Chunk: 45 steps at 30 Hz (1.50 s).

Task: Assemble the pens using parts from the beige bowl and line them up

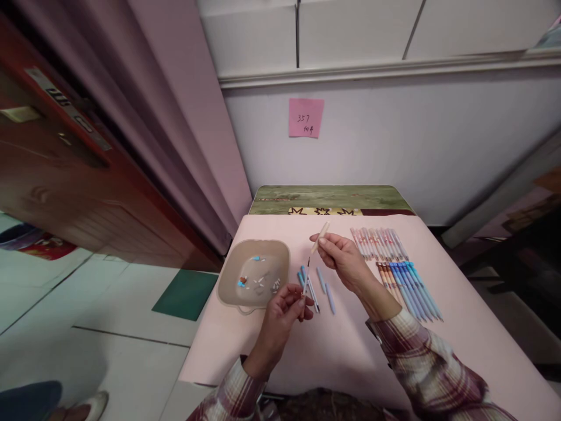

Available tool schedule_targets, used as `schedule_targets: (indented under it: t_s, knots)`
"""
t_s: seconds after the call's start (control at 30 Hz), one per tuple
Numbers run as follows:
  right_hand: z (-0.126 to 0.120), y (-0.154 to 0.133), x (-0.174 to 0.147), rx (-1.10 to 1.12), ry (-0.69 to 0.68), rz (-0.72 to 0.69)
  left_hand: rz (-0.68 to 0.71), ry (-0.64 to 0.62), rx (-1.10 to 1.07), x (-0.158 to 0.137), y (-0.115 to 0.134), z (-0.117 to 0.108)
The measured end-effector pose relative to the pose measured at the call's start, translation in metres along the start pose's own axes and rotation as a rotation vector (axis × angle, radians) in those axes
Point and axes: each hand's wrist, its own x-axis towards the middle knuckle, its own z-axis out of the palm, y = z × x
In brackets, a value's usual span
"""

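Note:
My left hand point(284, 318) is closed, its fingers pinching the lower end of a thin, pale pen refill point(306, 279) that points upward with a dark upper part. Just above that, my right hand point(344, 262) grips a cream pen barrel point(323, 233) between thumb and fingers, tilted, its lower end close to the refill's top. Whether the two touch is hard to tell. Beneath my hands on the table lie blue-ended pens point(314, 295) and two loose pale blue and lilac barrels point(330, 298).
Left on the pink-covered table point(350, 351) stands a beige basin point(228, 292) with small blue, brown and white parts. At the right lie a row of pale, reddish-patterned pens point(379, 244) and a row of brown and blue pens point(412, 292). A wall point(372, 134) rises behind.

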Motion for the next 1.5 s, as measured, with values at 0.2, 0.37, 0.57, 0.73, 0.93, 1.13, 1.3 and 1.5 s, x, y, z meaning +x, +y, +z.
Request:
schedule_targets:
  t_s: [0.2, 0.37, 0.57, 0.73, 0.93, 1.13, 1.3, 1.5]
  knots:
    - [0.001, 0.001, -0.003, -0.005, -0.023, 0.049, 0.004, -0.021, 0.006, -0.001, 0.001, 0.002]
    - [-0.001, 0.000, -0.003, 0.005, -0.017, 0.063, 0.004, -0.018, 0.007, -0.002, 0.002, 0.003]
    - [-0.002, 0.000, -0.003, 0.014, -0.026, 0.063, 0.012, -0.026, 0.000, -0.003, 0.003, 0.005]
    - [0.001, 0.001, -0.009, -0.008, -0.057, 0.119, 0.023, -0.017, 0.000, -0.004, 0.003, 0.005]
    - [0.007, 0.021, -0.022, -0.108, -0.012, 0.118, 0.055, 0.020, -0.003, 0.000, 0.004, -0.003]
    - [0.013, 0.048, -0.037, -0.085, 0.003, 0.132, 0.038, 0.234, -0.203, 0.011, 0.005, -0.016]
    - [0.017, 0.055, -0.045, -0.113, 0.013, 0.150, 0.060, 0.380, -0.434, 0.019, 0.006, -0.022]
    - [0.020, 0.060, -0.053, -0.460, 0.056, -0.074, -0.011, 0.355, -0.715, 0.020, 0.004, -0.017]
